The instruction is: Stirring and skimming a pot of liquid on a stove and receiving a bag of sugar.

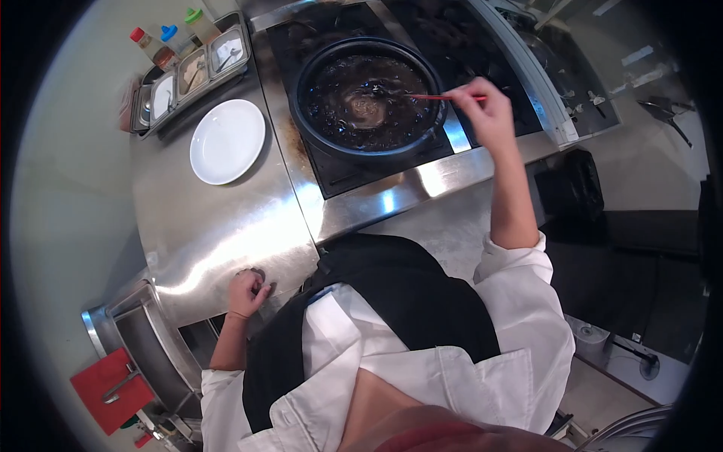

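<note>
My right hand [483,107] grips a thin red stick-like utensil [429,97] over the right rim of a large dark wok-like pan [390,151]. The far end of the utensil reaches the dark liquid in the pan, so its tip is hidden. A pale brown, foamy-looking patch [366,108] lies near the middle of that liquid. My left hand [248,291] rests curled on the steel counter [214,226], at its near edge, and nothing shows clearly in it. A white oval-looking plate [227,141] stands on the counter left of the pan.
A steel rack of seasoning trays [195,70] with spoons stands behind the plate, beside squeeze bottles [202,25] with coloured caps. The black stove top [350,183] surrounds the pan. A sink [149,344] and a red board [112,390] are at lower left.
</note>
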### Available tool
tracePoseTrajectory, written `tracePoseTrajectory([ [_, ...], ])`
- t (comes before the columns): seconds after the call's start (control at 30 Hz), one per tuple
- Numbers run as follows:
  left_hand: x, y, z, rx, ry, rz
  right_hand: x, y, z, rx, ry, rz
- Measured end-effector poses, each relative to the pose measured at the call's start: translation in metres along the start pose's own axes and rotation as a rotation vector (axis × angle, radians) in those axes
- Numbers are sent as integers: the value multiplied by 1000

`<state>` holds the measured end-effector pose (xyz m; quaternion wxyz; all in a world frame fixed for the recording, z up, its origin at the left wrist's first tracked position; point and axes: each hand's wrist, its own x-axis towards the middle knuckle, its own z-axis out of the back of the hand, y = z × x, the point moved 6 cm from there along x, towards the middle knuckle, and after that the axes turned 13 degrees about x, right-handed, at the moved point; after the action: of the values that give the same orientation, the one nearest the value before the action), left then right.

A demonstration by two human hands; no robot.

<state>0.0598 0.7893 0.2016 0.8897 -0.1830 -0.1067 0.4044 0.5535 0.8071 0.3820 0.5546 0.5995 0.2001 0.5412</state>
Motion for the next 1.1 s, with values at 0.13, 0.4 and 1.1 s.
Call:
tracePoseTrajectory([
  [0.13, -1, 4, 0, 37, 15, 18, -12, 13, -24, 60, 219, 32],
  [0.4, -2, 5, 0, 26, 33, 30, -11, 2, -31, 124, 220, -71],
  [1.1, -4, 8, 1, 24, 11, 39, -10, 30, -34, -49, 181, 87],
])
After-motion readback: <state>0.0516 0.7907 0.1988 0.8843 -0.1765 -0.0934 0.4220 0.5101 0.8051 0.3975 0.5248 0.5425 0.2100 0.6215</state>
